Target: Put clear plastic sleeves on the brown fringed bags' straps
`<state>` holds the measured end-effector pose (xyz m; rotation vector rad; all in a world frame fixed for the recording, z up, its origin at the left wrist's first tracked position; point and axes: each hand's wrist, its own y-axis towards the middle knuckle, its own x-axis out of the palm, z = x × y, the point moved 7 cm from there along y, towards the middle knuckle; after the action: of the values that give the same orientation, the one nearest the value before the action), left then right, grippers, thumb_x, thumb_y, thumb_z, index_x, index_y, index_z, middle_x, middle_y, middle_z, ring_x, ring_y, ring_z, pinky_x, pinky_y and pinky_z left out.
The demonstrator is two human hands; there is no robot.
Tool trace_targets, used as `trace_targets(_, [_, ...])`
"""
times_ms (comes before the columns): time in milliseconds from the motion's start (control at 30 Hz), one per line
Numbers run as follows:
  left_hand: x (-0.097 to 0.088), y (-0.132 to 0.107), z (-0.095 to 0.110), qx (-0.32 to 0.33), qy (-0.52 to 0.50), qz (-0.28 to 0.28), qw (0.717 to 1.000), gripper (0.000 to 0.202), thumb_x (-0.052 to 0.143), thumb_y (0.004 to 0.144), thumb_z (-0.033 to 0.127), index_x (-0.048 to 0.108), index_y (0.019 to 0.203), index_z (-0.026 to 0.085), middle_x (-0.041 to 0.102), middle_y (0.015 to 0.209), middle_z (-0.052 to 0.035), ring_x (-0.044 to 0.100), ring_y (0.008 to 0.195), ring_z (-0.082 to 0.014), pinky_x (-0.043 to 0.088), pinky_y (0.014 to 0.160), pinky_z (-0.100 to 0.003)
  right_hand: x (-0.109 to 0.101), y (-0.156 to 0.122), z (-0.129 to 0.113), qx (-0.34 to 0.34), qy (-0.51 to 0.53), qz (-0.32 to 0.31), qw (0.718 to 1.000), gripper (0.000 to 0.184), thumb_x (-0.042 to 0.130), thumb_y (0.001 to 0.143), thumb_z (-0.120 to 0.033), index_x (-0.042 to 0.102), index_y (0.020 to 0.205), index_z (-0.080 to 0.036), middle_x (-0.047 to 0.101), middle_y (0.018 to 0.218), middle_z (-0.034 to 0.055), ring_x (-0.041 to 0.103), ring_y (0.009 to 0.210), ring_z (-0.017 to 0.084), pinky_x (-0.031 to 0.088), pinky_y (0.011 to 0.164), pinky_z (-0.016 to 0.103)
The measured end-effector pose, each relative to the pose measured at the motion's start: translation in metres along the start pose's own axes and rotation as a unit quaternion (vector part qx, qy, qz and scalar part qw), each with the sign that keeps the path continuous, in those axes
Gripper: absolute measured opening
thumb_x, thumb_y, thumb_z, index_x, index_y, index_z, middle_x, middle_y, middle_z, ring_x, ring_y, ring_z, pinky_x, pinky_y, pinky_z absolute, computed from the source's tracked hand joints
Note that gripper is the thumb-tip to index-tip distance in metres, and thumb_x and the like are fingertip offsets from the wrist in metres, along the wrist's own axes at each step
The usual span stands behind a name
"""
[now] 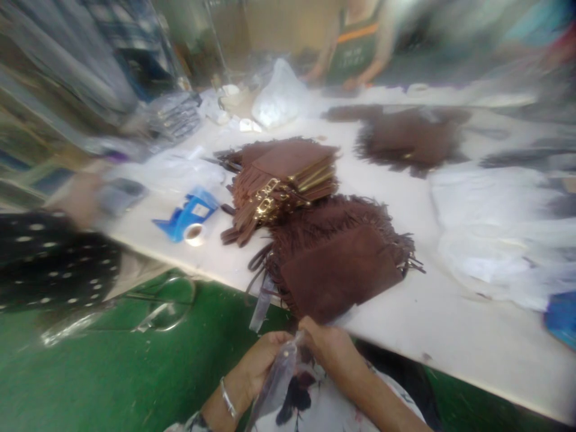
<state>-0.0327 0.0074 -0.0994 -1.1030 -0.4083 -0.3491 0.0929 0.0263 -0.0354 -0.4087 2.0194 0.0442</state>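
Note:
At the front edge of the table, my left hand (261, 366) and my right hand (330, 351) meet with closed fingers on a clear plastic bag (279, 375). The bag hangs down in front of my clothing; whether anything is inside cannot be made out. Just beyond my hands lies a dark brown fringed leather bag (344, 270), on the near part of the table. Behind it is a stack of brown fringed bags (292, 165) with gold zips and metal clips. A clear strip (261, 309) hangs over the edge beside my left hand.
A blue tape dispenser (191, 213) and a tape roll (194, 234) sit left on the white table (454, 324). White plastic bags (490, 234) lie right. More brown fringed pieces (409, 138) lie farther back. A co-worker's dotted sleeve (58, 258) is at left; another person (353, 51) stands across.

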Motion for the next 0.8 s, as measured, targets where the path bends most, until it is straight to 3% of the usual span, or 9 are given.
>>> trace_targets(167, [0.001,-0.007,0.01,0.005,0.033,-0.018,0.999,0.013,0.073,0.069,0.016,0.066,0.074,0.008,0.065,0.062,-0.0066,0.057,0.046,-0.011,0.055,0.051,-0.026,0.0,0.0,0.001,0.009,-0.018,0.02,1.0,0.006,0.052,0.089,-0.018,0.055,0.093,-0.022,0.069,0.065,-0.0019,0.064,0.054,0.015,0.016,0.046,0.025])
trace_targets(333, [0.002,-0.015,0.018,-0.012,0.042,-0.009,0.999,0.031,0.064,0.081,0.04,0.065,0.078,0.009,0.067,0.068,-0.0103,0.063,0.054,-0.0173,0.057,0.056,-0.032,-0.003,-0.003,-0.002,-0.007,-0.004,0.018,1.0,0.007,0.051,0.089,-0.016,0.055,0.093,-0.021,0.07,0.07,-0.001,0.065,0.055,0.015,0.02,0.047,0.024])
trace_targets(400, [0.003,-0.016,0.019,-0.018,0.051,-0.012,0.998,0.033,0.065,0.081,0.041,0.066,0.079,0.009,0.067,0.068,-0.0104,0.063,0.054,-0.0167,0.057,0.058,-0.033,-0.005,-0.004,-0.003,-0.007,0.003,0.014,1.0,0.011,0.052,0.087,-0.013,0.055,0.094,-0.021,0.07,0.071,-0.0011,0.065,0.056,0.015,0.022,0.048,0.023])
trace_targets(633, [0.006,-0.01,-0.008,-0.119,-0.04,-0.055,0.991,0.03,0.064,0.081,0.031,0.066,0.097,0.005,0.068,0.076,-0.0108,0.065,0.067,-0.019,0.056,0.078,-0.044,-0.007,-0.008,-0.003,-0.01,0.014,-0.004,1.0,0.009,0.053,0.086,-0.013,0.055,0.09,-0.021,0.069,0.071,-0.0011,0.065,0.059,0.014,0.023,0.048,0.023])
trace_targets(800, [0.018,-0.009,-0.016,-0.122,-0.113,-0.121,0.979,0.029,0.058,0.083,0.029,0.065,0.096,0.004,0.068,0.079,-0.0128,0.065,0.072,-0.0208,0.05,0.089,-0.047,-0.008,-0.013,-0.002,-0.017,0.03,0.015,0.999,0.005,0.052,0.091,-0.018,0.054,0.088,-0.02,0.068,0.067,-0.0023,0.063,0.055,0.012,0.021,0.048,0.023])
